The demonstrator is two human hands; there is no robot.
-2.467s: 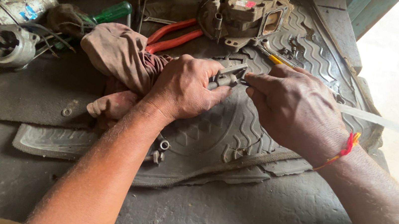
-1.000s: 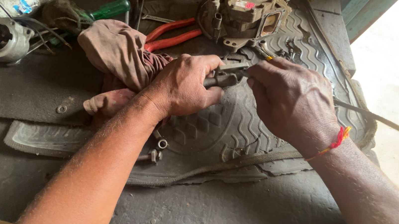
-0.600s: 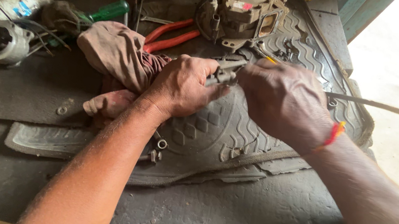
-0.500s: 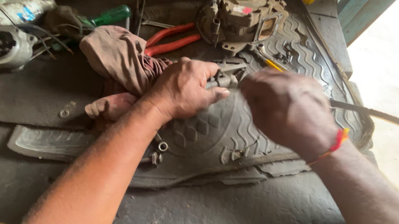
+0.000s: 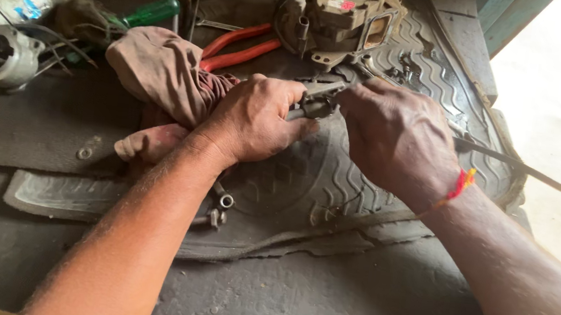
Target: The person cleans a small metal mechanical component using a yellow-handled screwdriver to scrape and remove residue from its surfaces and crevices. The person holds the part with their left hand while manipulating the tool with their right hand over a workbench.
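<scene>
My left hand (image 5: 256, 123) is closed around a small grey metal part (image 5: 317, 98), holding it over a ribbed black rubber mat (image 5: 306, 181). My right hand (image 5: 399, 139) meets it from the right and grips a long thin blade-like tool (image 5: 532, 173), whose tip sticks out past my wrist to the right. The fingers of both hands touch at the metal part. A red thread is tied around my right wrist. A brownish rag (image 5: 163, 74) lies bunched just behind my left hand.
A grimy carburettor-like assembly (image 5: 343, 13) stands at the back of the mat. Red-handled pliers (image 5: 240, 44), a green-handled screwdriver (image 5: 149, 12) and grey motor parts (image 5: 0, 55) lie at the left. Small bolts (image 5: 218, 207) rest under my left forearm. The bench edge falls away on the right.
Both hands stay locked on the small metal part. My right hand has twisted slightly, and the long tool's free end has swung down and to the right.
</scene>
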